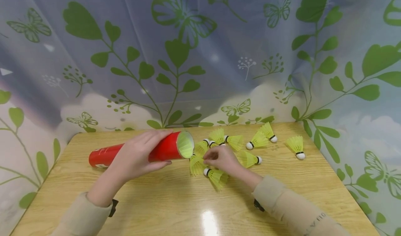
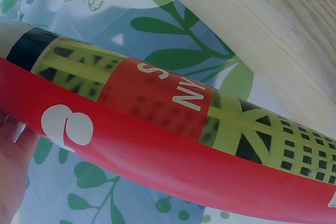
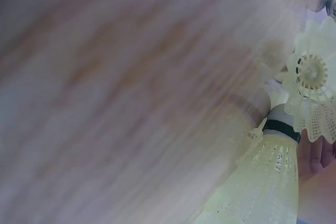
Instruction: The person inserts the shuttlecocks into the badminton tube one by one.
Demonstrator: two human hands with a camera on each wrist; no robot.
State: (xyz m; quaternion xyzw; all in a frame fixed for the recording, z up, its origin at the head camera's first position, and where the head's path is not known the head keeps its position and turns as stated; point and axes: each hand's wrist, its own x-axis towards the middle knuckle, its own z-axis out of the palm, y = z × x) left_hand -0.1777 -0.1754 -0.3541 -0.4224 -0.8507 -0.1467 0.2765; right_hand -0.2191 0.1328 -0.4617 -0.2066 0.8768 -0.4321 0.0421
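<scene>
Overall, leaf-print cloth [image 1: 194,69] hung beyond left grip [image 1: 138,156] and right grip [image 1: 222,158]; wooden bench [image 1: 169,201] spread beneath both. Red tube [image 1: 165,148] sat clamped in left grip, mouth toward right grip. Yellow shuttlecocks [image 1: 259,139] lay around right grip, some well apart to its right, nearest shuttlecock [image 1: 196,166] at its curled fingertips; whether pinched, could not tell.

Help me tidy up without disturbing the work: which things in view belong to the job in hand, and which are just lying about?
Belong to it, it seems:
- red tube, held in the left grip
- yellow shuttlecocks, some beside the right grip, others further right

Just surroundings:
- wooden table beneath
- leaf-and-butterfly cloth behind
</scene>
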